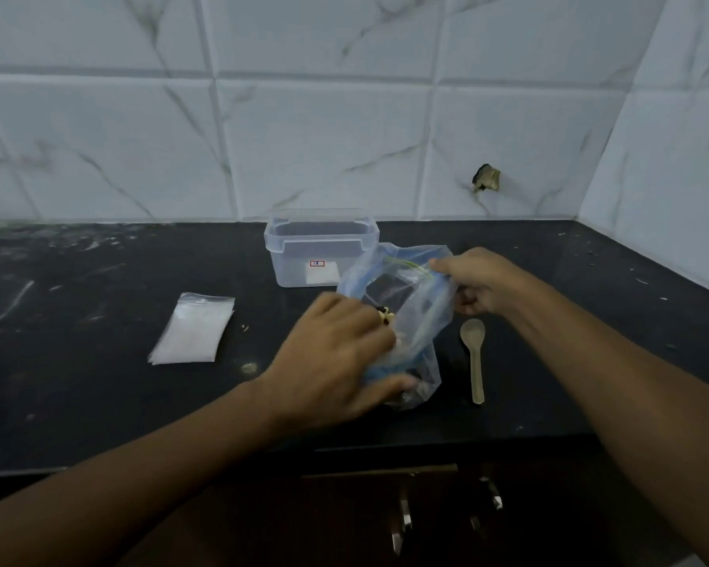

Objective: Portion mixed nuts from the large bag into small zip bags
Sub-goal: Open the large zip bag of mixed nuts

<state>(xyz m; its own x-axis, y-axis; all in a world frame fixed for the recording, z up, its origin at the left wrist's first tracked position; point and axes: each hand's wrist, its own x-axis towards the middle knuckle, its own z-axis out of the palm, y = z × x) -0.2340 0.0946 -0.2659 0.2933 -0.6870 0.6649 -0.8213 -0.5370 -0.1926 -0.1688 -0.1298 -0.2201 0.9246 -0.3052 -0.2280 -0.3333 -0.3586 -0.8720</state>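
Big bag (406, 317) stands mid-counter, just in front of the clear tub (320, 249), mouth tilted up and toward the right. Its long axis runs from base near the counter edge up to the zip rim by the right hand (477, 280).

Right hand pinches the rim at the top right corner, fingers curled on the plastic. Left hand (336, 354) is on the bag's left side lower down, fingers curled at or into the mouth; motion blur there, so I can't tell whether it grips the plastic, the nuts, or both. A few nuts (385, 315) show at its fingertips.

Key relation: the mouth sits between the two hands, and the small bags (193, 329) lie flat in a stack well to the left, apart from the big bag, on the left hand's side. The spoon (475, 354) lies just right of the big bag, bowl away from the person, handle toward the person, below the right hand.

Judgement: opening stage, nothing portioned yet, since the small bags look flat and empty. Left hand is nearer the small bags, right hand nearer the spoon, so that split fits. Risk: the big bag slumps if both hands let go; the mouth could spill toward the tub.
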